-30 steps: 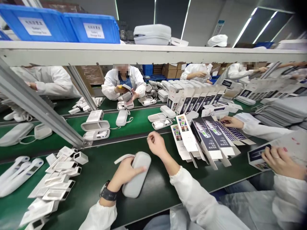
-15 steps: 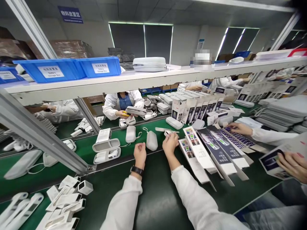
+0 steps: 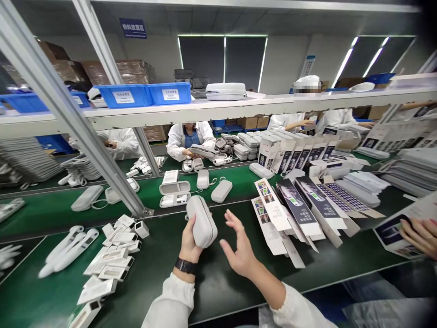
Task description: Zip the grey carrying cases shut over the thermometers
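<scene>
My left hand (image 3: 190, 241) is wrapped round a light grey zip case (image 3: 201, 222), closed and tilted up above the dark green bench. To its right, my right hand (image 3: 239, 246) is open with fingers spread, apart from the case. On the belt beyond, another closed grey case (image 3: 221, 190) lies with its wrist strap, and a smaller-looking grey case (image 3: 202, 179) sits to its left. An opened case (image 3: 175, 193) holds a white device, and a white box (image 3: 170, 176) stands behind it. Flat printed cartons (image 3: 273, 202) lie right of my right hand.
Small white boxes (image 3: 112, 255) are heaped at the left, beside white thermometer-like devices (image 3: 71, 248). A slanting metal post (image 3: 92, 136) rises on the left, and a shelf (image 3: 239, 108) crosses above the belt. A co-worker's hand (image 3: 418, 234) holds a printed carton at the right edge.
My left hand, earlier beside a case on the belt, now holds a grey case nearer to me. My right hand has drawn back from the belt and spread its fingers. The view has shifted.
</scene>
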Motion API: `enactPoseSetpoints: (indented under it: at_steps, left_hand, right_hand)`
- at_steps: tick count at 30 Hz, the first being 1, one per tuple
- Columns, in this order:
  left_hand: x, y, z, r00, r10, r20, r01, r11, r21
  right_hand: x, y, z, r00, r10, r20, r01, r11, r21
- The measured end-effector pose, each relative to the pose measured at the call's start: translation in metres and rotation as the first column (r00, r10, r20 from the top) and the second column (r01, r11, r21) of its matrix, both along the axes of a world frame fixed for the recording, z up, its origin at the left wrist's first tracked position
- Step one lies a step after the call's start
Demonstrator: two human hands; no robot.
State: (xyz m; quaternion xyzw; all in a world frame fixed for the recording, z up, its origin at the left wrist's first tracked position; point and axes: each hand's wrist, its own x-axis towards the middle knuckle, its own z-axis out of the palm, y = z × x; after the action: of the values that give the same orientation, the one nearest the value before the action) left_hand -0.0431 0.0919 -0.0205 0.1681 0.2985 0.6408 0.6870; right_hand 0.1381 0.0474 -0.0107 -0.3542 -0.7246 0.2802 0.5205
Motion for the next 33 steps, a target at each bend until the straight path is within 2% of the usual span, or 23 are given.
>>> enactPoseSetpoints:
  at_steps: [1, 2, 3, 5, 7, 10, 12, 15, 19, 21, 24, 26, 28, 31, 33]
  left_hand:
    - [0.001, -0.008, 0.0, 0.997, 0.071, 0.014, -0.071, 0.997, 0.022]
    - [0.003, -0.016, 0.0, 0.99, 0.137, 0.029, -0.139, 0.989, 0.046]
    - [0.004, -0.024, 0.001, 0.983, 0.18, 0.041, -0.183, 0.981, 0.066]
    - [0.008, -0.039, 0.001, 0.983, 0.178, 0.045, -0.182, 0.978, 0.1]
    - [0.009, -0.054, 0.001, 0.996, 0.089, 0.015, -0.09, 0.988, 0.124]
    - [0.008, -0.072, -0.004, 0.999, 0.005, -0.034, 0.0, 0.99, 0.143]
    - [0.006, -0.078, -0.008, 0.999, 0.048, -0.026, -0.044, 0.99, 0.137]
    - [0.004, -0.079, -0.016, 0.981, 0.193, 0.012, -0.193, 0.975, 0.114]
    - [-0.005, -0.077, -0.022, 0.937, 0.35, 0.016, -0.349, 0.929, 0.125]
    - [-0.012, -0.08, -0.023, 0.908, 0.418, -0.019, -0.411, 0.9, 0.145]
    - [-0.02, -0.091, -0.028, 0.868, 0.479, -0.131, -0.455, 0.873, 0.174]
    - [-0.024, -0.102, -0.033, 0.835, 0.478, -0.273, -0.439, 0.878, 0.193]
    - [-0.027, -0.112, -0.035, 0.772, 0.449, -0.449, -0.393, 0.893, 0.218]
    - [-0.029, -0.124, -0.031, 0.688, 0.373, -0.623, -0.3, 0.927, 0.224]
    - [-0.026, -0.13, -0.022, 0.655, 0.284, -0.7, -0.184, 0.959, 0.217]
  right_hand:
    - [-0.004, -0.003, -0.006, 0.995, -0.021, -0.094, 0.011, 0.994, -0.105]
    - [-0.01, -0.007, -0.011, 0.985, 0.005, -0.171, -0.045, 0.973, -0.228]
    - [-0.017, -0.009, -0.016, 0.968, 0.077, -0.238, -0.159, 0.924, -0.349]
    - [-0.029, -0.013, -0.023, 0.893, 0.234, -0.385, -0.415, 0.76, -0.5]
    - [-0.038, -0.015, -0.026, 0.816, 0.284, -0.503, -0.552, 0.642, -0.533]
    - [-0.044, -0.015, -0.028, 0.738, 0.328, -0.59, -0.657, 0.55, -0.516]
    - [-0.045, -0.017, -0.031, 0.672, 0.333, -0.661, -0.725, 0.477, -0.496]
    - [-0.05, -0.021, -0.039, 0.59, 0.275, -0.759, -0.788, 0.399, -0.469]
    - [-0.052, -0.024, -0.044, 0.587, 0.219, -0.78, -0.788, 0.377, -0.487]
    - [-0.046, -0.021, -0.036, 0.609, 0.22, -0.762, -0.776, 0.367, -0.513]
    - [-0.031, -0.009, -0.013, 0.67, 0.221, -0.709, -0.733, 0.347, -0.585]
    - [-0.022, -0.001, 0.002, 0.719, 0.235, -0.654, -0.691, 0.334, -0.64]
    - [-0.017, 0.004, 0.014, 0.77, 0.27, -0.579, -0.638, 0.342, -0.689]
    - [-0.016, 0.005, 0.029, 0.838, 0.351, -0.419, -0.538, 0.393, -0.746]
    - [-0.016, 0.003, 0.039, 0.856, 0.405, -0.321, -0.494, 0.459, -0.739]
